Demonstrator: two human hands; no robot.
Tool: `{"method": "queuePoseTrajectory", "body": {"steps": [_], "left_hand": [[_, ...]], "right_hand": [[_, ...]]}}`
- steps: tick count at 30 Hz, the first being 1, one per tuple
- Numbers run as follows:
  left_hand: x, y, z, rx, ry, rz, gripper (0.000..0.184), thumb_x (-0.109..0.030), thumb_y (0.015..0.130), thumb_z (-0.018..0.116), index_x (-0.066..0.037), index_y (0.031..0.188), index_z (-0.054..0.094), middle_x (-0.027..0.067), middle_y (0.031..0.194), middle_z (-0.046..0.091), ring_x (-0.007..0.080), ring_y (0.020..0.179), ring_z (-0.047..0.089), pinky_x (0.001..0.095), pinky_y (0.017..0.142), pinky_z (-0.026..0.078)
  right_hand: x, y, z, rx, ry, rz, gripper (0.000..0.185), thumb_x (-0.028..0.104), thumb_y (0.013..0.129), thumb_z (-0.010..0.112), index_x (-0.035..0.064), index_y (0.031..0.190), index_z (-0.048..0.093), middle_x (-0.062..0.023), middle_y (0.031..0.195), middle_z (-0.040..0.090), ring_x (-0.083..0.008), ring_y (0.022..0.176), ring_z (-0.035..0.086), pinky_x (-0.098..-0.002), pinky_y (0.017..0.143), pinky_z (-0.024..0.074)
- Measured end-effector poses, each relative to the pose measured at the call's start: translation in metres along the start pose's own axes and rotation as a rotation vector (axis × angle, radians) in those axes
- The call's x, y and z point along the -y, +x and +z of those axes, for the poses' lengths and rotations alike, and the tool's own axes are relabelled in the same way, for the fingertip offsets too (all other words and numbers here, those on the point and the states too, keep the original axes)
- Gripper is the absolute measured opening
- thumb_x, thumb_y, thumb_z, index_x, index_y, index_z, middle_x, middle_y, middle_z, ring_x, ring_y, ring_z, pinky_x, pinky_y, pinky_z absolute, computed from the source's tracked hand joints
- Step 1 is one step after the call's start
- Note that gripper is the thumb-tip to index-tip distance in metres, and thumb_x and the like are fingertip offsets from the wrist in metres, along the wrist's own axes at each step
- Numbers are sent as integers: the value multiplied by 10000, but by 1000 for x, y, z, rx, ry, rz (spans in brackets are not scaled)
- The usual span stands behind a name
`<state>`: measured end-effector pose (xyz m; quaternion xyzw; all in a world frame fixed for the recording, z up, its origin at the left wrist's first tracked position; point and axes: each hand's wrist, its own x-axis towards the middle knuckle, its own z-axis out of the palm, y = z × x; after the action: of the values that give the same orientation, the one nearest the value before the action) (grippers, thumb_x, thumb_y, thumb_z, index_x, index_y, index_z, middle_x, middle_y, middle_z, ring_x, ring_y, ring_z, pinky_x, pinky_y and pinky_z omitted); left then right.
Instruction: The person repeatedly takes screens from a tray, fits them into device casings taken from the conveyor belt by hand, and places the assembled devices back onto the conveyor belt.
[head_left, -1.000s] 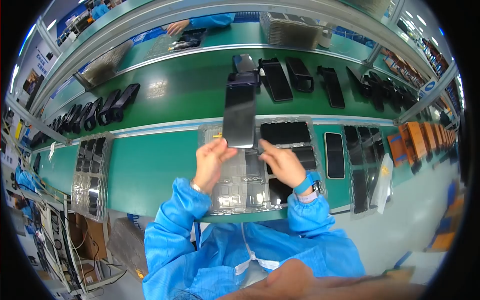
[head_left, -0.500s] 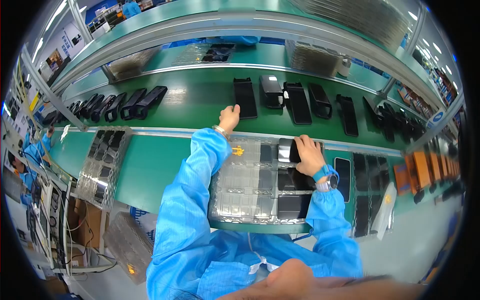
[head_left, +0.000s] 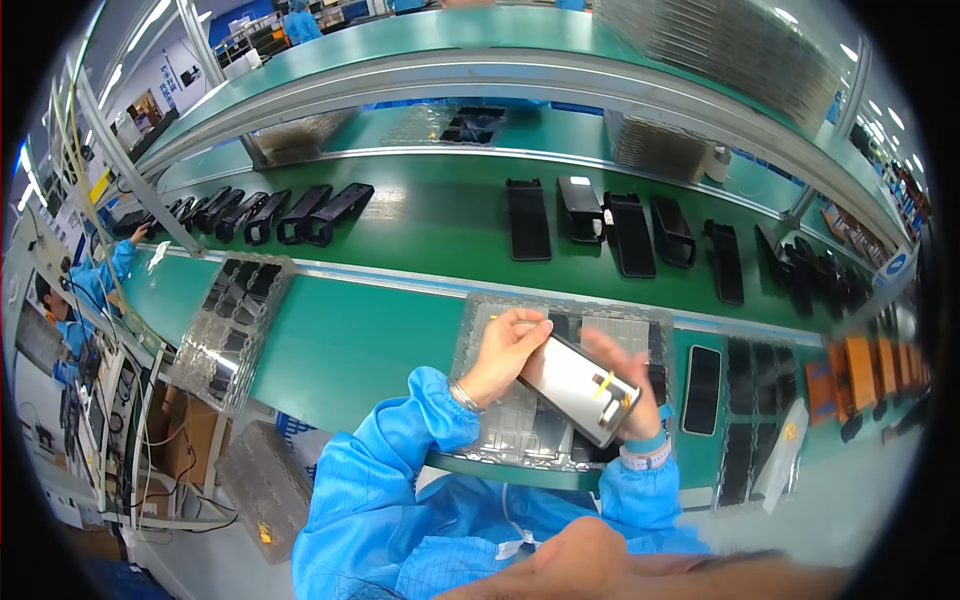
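Observation:
My left hand [head_left: 508,355] pinches the upper left end of a flat screen panel [head_left: 580,385], whose silvery back with yellow tabs faces up. The panel is tilted over a clear plastic tray [head_left: 490,435]. At the panel's right side is my right hand [head_left: 630,385], blurred by motion; its fingers are raised behind the panel's edge, and whether they touch it is unclear. Dark panels lie in the tray's right part, partly hidden by my hands.
Black devices [head_left: 528,220] lie on the green belt behind. A phone [head_left: 702,390] and another tray of panels [head_left: 738,465] are at the right, near orange bins [head_left: 852,380]. A further tray [head_left: 232,325] is at the left. A co-worker [head_left: 90,290] is far left.
The black device that my left hand touched now lies released on the belt. A panel has been lifted from the tray, and my left hand has come back to hold it, back side up.

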<state>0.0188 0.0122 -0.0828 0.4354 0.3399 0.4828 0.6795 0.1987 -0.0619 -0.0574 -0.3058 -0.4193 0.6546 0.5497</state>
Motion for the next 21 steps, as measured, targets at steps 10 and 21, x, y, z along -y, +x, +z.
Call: {"method": "queuePoseTrajectory", "body": {"steps": [10, 21], "left_hand": [[12, -10, -43, 50, 347, 176, 209, -132, 891, 657, 47, 1000, 654, 74, 844, 698, 98, 739, 641, 231, 663, 517], [37, 41, -82, -116, 1196, 519, 126, -151, 781, 700, -32, 818, 679, 230, 1276, 433, 455, 1242, 287, 531, 1044, 240]], "right_hand": [[-37, -15, -10, 366, 450, 593, 650, 481, 989, 337, 23, 1443, 258, -262, 1330, 470, -361, 1063, 601, -445, 790, 558], [-44, -24, 5, -23, 636, 249, 680, 572, 971, 247, 62, 1403, 366, -193, 1345, 476, -300, 1129, 548, -498, 888, 499]]}}
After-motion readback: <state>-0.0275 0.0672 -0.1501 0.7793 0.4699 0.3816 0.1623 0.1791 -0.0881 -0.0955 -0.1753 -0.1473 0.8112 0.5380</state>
